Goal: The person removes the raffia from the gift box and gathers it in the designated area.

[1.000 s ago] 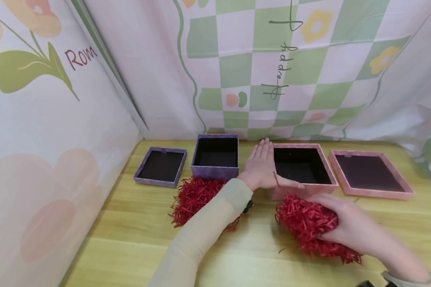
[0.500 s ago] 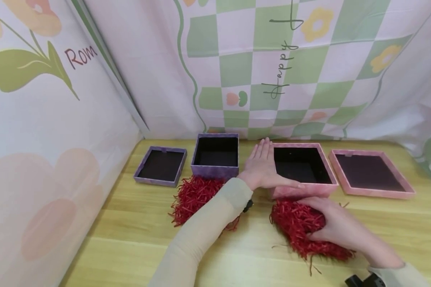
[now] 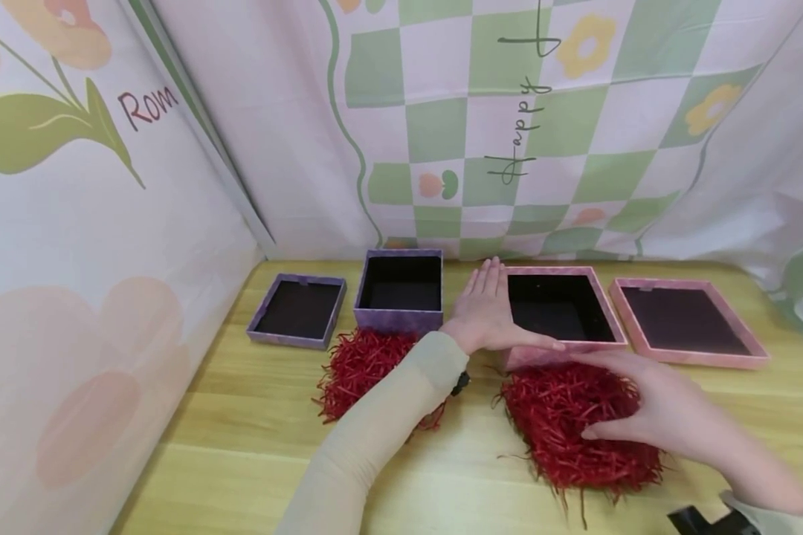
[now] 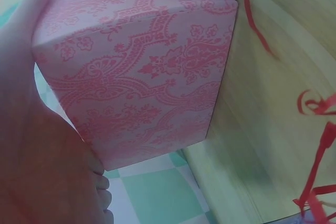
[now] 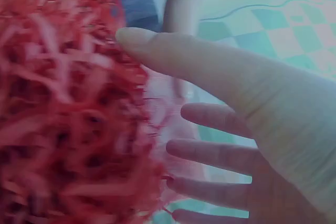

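My left hand (image 3: 485,316) rests with straight fingers along the left side of a pink patterned box (image 3: 529,358), its thumb across the front rim. The black inside of that box shows, and its near wall fills much of the left wrist view. In front of it lies a loose heap of red shredded paper (image 3: 562,423). At the heap's right side is my right hand (image 3: 669,405), thumb and fingers spread apart. The right wrist view shows the straight thumb (image 5: 173,51) at the edge of the red strips, with the other fingers extended beside the heap.
Beside the pink box lies its shallow lid (image 3: 702,360). To the left stand an open purple box (image 3: 399,321) and a purple lid (image 3: 291,339). A second heap of red shredded paper (image 3: 361,371) sits before the purple box, partly hidden by my left forearm. Printed curtains back the wooden table (image 3: 241,461).
My right hand shifted slightly left with the right heap, then moved back right and its fingers spread from the strips. That heap now looks wider. The left hand stays in place.
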`<act>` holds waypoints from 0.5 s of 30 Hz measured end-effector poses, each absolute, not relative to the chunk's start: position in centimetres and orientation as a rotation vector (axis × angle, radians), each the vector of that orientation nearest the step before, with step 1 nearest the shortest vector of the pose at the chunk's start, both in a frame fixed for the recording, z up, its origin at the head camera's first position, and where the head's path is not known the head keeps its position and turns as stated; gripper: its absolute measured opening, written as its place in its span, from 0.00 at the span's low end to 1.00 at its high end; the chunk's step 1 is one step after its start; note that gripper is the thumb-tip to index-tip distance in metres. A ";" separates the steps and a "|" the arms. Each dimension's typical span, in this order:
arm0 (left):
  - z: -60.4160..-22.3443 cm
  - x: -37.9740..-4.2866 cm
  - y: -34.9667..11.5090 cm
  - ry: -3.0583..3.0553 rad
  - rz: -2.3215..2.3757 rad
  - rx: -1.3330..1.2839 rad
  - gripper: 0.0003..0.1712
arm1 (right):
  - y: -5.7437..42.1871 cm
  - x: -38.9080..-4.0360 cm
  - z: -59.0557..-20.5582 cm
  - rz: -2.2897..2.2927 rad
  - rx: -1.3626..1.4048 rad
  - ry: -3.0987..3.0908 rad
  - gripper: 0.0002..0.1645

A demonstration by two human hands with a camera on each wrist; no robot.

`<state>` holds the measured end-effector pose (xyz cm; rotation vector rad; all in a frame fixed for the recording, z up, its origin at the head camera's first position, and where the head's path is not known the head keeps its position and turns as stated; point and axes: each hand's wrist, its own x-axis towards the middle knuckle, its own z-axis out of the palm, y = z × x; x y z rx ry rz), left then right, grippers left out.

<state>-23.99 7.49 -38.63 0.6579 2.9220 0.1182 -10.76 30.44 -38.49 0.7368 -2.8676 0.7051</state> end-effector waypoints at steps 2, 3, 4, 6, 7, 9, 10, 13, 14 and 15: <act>-38.7 -24.0 7.5 2.922 0.117 0.658 0.83 | 30.7 -10.6 -38.0 0.682 0.720 -2.832 0.55; -38.7 -24.0 7.5 2.921 0.115 0.657 0.83 | 30.8 -10.5 -37.8 0.677 0.708 -2.828 0.54; -38.7 -24.0 7.5 2.921 0.112 0.656 0.83 | 31.0 -10.4 -37.5 0.678 0.693 -2.826 0.54; -38.7 -24.0 7.5 2.922 0.104 0.654 0.83 | 31.2 -10.2 -37.1 0.678 0.656 -2.818 0.54; -38.7 -24.0 7.5 2.922 0.100 0.654 0.83 | 31.4 -10.1 -36.9 0.684 0.636 -2.816 0.54; -38.7 -24.0 7.5 2.919 0.093 0.652 0.83 | 31.7 -10.0 -36.5 0.695 0.606 -2.790 0.53; -38.7 -24.0 7.5 2.920 0.093 0.653 0.83 | 31.9 -9.9 -36.3 0.702 0.588 -2.768 0.52; -38.6 -24.1 7.2 2.915 0.120 0.671 0.83 | 32.5 -10.1 -35.7 0.753 0.522 -2.671 0.54; -38.6 -24.2 7.1 2.913 0.146 0.683 0.83 | 32.7 -10.2 -35.5 0.796 0.504 -2.638 0.55; -38.5 -24.2 6.9 2.917 0.177 0.701 0.83 | 33.0 -10.3 -35.2 0.823 0.492 -2.606 0.56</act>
